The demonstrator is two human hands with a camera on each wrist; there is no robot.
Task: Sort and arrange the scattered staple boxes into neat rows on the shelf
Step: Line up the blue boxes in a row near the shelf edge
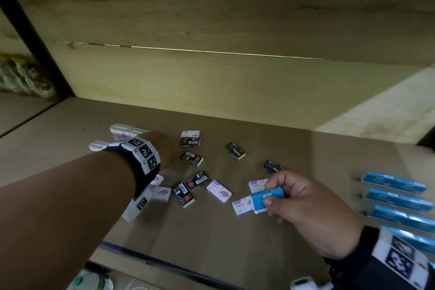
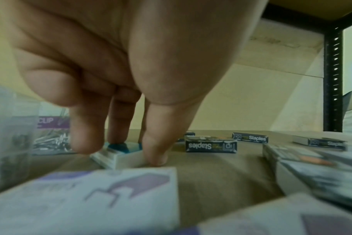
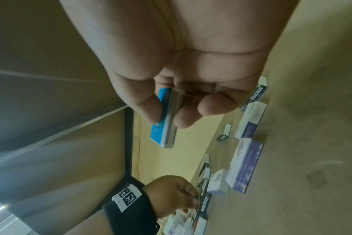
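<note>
One blue staple box (image 1: 267, 198) sits pinched in the right hand (image 1: 306, 209) grip; left hand (image 2: 115, 76) fingertips clasp another box (image 2: 119, 156).

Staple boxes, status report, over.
Right hand pinches blue box. Left hand grips another blue-topped box. Black and purple boxes scattered; blue row at right.

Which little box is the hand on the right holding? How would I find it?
Look at the wooden shelf, then its right edge, where blue boxes lie in a row. Just left of that row, the right hand pinches one blue box above the purple-and-white boxes. It is the only blue box lifted up.
</note>
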